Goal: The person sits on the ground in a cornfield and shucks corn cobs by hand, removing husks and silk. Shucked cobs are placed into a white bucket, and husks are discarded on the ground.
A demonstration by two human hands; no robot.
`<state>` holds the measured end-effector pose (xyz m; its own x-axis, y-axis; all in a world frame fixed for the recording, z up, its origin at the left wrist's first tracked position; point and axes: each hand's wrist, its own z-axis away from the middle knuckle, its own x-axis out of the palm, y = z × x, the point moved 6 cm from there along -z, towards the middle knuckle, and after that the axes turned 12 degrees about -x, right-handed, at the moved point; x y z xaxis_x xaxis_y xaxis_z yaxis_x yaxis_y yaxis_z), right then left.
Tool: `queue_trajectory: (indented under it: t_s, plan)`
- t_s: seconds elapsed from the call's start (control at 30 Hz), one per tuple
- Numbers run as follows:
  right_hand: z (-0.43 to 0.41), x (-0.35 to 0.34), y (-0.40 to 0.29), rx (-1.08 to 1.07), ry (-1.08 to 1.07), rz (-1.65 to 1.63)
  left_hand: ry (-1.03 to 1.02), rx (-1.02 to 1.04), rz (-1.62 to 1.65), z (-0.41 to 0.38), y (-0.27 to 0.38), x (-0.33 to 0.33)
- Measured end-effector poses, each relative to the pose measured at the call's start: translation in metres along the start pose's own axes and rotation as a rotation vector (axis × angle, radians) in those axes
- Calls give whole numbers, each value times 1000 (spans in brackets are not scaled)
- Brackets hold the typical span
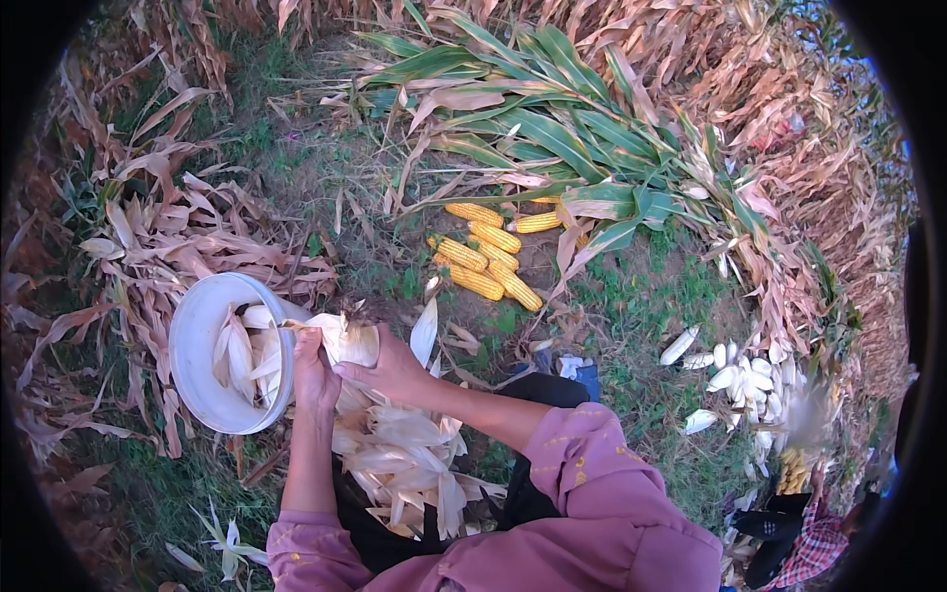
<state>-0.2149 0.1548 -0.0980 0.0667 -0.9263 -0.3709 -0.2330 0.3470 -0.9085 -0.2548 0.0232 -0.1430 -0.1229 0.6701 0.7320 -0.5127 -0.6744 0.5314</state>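
Observation:
Both hands are on one ear of corn in its pale husk (358, 346), just right of the bucket's rim. My left hand (315, 370) grips the husk at the ear's left end. My right hand (386, 370) is wrapped around its right part, below the dark silk. A white plastic bucket (194, 355) leans on its side with more husked ears (255, 355) inside. Stripped husks (410, 444) lie heaped between my legs. Beyond my hands, several bare yellow corn cobs (475, 279) are piled on the ground.
Green corn stalks (570, 140) lie beyond the cobs. Dry leaves (214, 237) are heaped at the left. At the right lie several ears in pale husks (747, 381). Another person in a checked shirt (814, 551) sits at the lower right, beside yellow cobs (792, 471).

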Motion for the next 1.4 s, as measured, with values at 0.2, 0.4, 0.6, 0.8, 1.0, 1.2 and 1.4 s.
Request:
queue_trajectory:
  t_s: [0.2, 0.4, 0.6, 0.8, 1.0, 1.2, 1.4]
  plan:
    - [-7, -18, 11, 179, 436, -446, -189, 38, -210, 16, 7, 45]
    - [-11, -11, 16, 345, 421, -914, -295, 124, -141, 17, 8, 62]
    - [-19, -24, 12, 456, 515, -911, -502, -2, -28, 27, 3, 71]
    - [-22, -92, 49, 424, 839, -973, -423, -175, -147, 47, -23, 68]
    - [-12, -45, 19, 372, 657, -835, -321, 5, -15, 35, -3, 52]
    - [-4, -4, 3, 208, 337, -580, -279, 39, 170, 25, 2, 56]
    - [-16, -30, 21, 391, 431, -778, -472, -18, 47, 38, 2, 77]
